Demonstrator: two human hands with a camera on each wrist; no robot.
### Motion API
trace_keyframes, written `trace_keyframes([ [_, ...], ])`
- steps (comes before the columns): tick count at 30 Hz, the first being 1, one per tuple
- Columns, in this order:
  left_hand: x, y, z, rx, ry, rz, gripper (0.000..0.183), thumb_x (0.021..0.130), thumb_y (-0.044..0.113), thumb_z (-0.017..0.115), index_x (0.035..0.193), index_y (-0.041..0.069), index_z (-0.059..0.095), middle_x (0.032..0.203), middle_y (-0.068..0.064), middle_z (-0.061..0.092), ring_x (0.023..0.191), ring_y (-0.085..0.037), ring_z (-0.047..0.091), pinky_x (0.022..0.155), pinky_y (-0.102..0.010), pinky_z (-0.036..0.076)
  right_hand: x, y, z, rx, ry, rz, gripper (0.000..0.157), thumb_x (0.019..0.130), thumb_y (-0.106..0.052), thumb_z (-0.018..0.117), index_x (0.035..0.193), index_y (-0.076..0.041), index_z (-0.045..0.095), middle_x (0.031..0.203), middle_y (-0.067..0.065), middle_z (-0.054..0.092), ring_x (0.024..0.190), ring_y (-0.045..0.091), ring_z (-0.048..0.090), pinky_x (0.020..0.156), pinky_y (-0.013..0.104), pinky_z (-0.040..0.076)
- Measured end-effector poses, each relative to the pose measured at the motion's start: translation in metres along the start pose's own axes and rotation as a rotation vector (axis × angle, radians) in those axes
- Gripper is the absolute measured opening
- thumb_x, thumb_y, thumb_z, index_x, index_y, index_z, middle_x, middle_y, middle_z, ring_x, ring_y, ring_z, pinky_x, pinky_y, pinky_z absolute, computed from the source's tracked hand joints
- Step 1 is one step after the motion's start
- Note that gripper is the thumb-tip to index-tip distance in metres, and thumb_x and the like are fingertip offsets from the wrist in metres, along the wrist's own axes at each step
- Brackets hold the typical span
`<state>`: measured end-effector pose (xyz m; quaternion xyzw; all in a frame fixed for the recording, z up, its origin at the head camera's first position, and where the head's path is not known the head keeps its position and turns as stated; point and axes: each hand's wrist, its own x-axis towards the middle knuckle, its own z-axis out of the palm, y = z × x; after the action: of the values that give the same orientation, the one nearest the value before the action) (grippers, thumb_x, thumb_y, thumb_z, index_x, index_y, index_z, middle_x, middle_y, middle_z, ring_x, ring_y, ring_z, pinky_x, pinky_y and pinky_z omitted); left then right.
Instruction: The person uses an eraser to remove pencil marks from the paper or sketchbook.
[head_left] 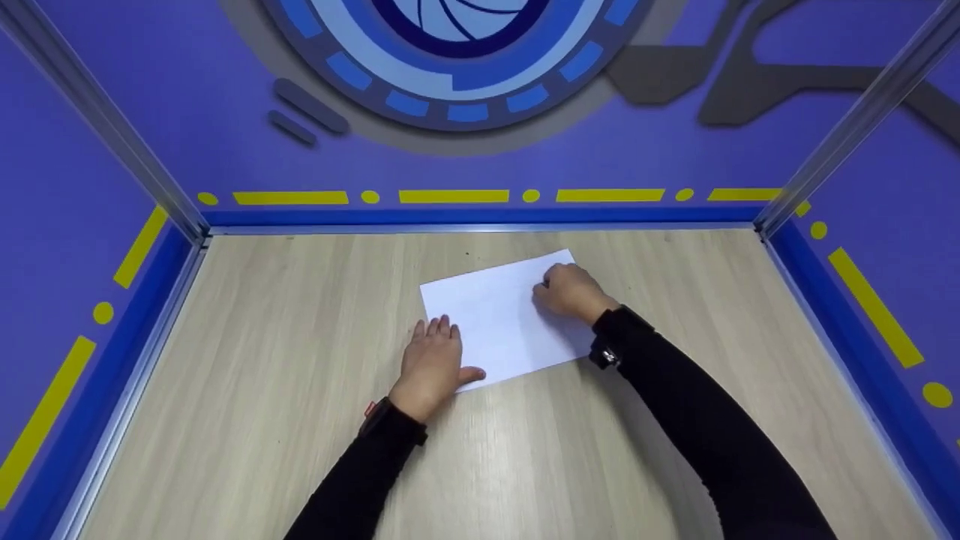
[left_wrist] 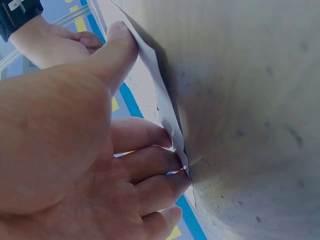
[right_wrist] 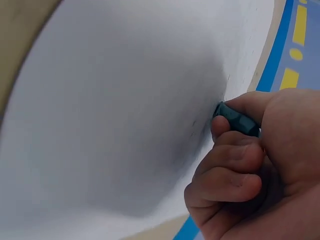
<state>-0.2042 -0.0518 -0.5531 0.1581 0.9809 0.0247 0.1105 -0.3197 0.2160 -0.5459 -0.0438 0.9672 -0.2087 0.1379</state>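
Black sleeves lead up to both hands on the wooden table (head_left: 675,285). Left hand (head_left: 431,364) lies flat, fingers straight, pinning the near-left corner of the white paper (head_left: 502,322) mid-table. Right hand (head_left: 571,291) curls round a dark crayon (right_wrist: 236,119), its tip touching the sheet.

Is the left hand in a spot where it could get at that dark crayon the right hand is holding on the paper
Probably yes. The left hand rests flat on the near left corner of the paper, and only bare sheet lies between it and the crayon. The right hand grips the crayon tightly, though, so its fingers cover most of it.
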Motion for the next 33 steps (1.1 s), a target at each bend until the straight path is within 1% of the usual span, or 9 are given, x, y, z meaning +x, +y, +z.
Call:
trace_keyframes([
  [5,0.005,0.001,0.003,-0.002,-0.019,-0.002,0.103,0.097,0.071,0.07,0.163,-0.005,0.049,0.172,-0.026,0.045,0.165,-0.037,0.043,0.139,-0.053,0.03,-0.007,0.041,-0.016,0.012,-0.02,0.075,0.033,0.105,-0.029,0.06,0.081,-0.006,0.061,0.08,0.007,0.052,0.076,0.025,0.051,0.066,0.035,0.04],
  [9,0.008,0.0,0.005,0.016,-0.006,0.009,0.103,0.097,0.072,0.07,0.162,-0.006,0.05,0.171,-0.026,0.047,0.163,-0.038,0.045,0.138,-0.053,0.032,-0.013,0.082,-0.024,0.024,-0.031,0.131,0.041,0.106,-0.034,0.06,0.073,-0.013,0.049,0.071,0.001,0.045,0.068,0.021,0.048,0.061,0.033,0.038],
  [12,0.01,-0.004,0.006,0.034,0.015,0.013,0.103,0.096,0.072,0.071,0.16,-0.006,0.052,0.169,-0.026,0.05,0.161,-0.037,0.048,0.136,-0.053,0.034,-0.018,0.106,-0.027,0.044,-0.039,0.144,0.048,0.109,-0.038,0.059,0.069,-0.016,0.043,0.066,-0.003,0.04,0.064,0.018,0.045,0.059,0.032,0.037],
  [16,0.014,-0.008,0.006,0.039,0.036,0.01,0.102,0.095,0.072,0.072,0.158,-0.007,0.054,0.168,-0.026,0.052,0.16,-0.038,0.05,0.136,-0.054,0.035,-0.025,0.124,-0.031,0.062,-0.053,0.15,0.053,0.111,-0.046,0.058,0.068,-0.017,0.049,0.064,-0.004,0.044,0.063,0.016,0.047,0.059,0.032,0.039],
  [21,0.02,-0.013,0.005,-0.021,0.031,0.022,0.099,0.099,0.068,0.072,0.159,-0.009,0.052,0.169,-0.029,0.049,0.161,-0.041,0.047,0.137,-0.055,0.032,-0.033,0.129,-0.042,0.023,-0.021,0.202,0.055,0.111,-0.052,0.057,0.071,-0.014,0.059,0.067,-0.001,0.051,0.064,0.019,0.053,0.058,0.032,0.041],
  [25,0.025,-0.019,0.002,-0.145,0.014,0.036,0.089,0.104,0.059,0.07,0.161,-0.007,0.051,0.171,-0.029,0.045,0.164,-0.043,0.042,0.139,-0.056,0.026,-0.042,0.123,-0.046,0.016,0.039,0.188,0.047,0.113,-0.041,0.055,0.079,-0.01,0.063,0.073,0.003,0.055,0.068,0.022,0.055,0.059,0.034,0.043],
  [29,0.026,-0.023,-0.003,-0.232,0.03,0.072,0.078,0.11,0.052,0.064,0.161,-0.006,0.051,0.172,-0.029,0.043,0.165,-0.042,0.039,0.141,-0.056,0.023,-0.055,0.11,-0.037,0.101,0.078,0.091,0.037,0.113,-0.03,0.053,0.089,-0.006,0.068,0.081,0.004,0.057,0.074,0.023,0.055,0.064,0.035,0.044],
  [31,0.024,-0.023,-0.007,-0.249,0.07,0.095,0.074,0.111,0.05,0.062,0.159,-0.005,0.054,0.172,-0.029,0.045,0.165,-0.042,0.041,0.14,-0.057,0.024,-0.061,0.1,-0.03,0.13,0.099,0.026,0.032,0.111,-0.024,0.054,0.092,-0.004,0.07,0.083,0.006,0.06,0.077,0.023,0.056,0.067,0.035,0.044],
  [33,0.021,-0.022,-0.012,-0.257,0.14,0.115,0.068,0.112,0.049,0.062,0.156,-0.003,0.059,0.168,-0.027,0.051,0.161,-0.041,0.048,0.137,-0.056,0.033,-0.068,0.088,-0.024,0.134,0.13,-0.041,0.027,0.109,-0.02,0.056,0.099,-0.004,0.075,0.087,0.007,0.066,0.079,0.022,0.058,0.07,0.035,0.046],
])
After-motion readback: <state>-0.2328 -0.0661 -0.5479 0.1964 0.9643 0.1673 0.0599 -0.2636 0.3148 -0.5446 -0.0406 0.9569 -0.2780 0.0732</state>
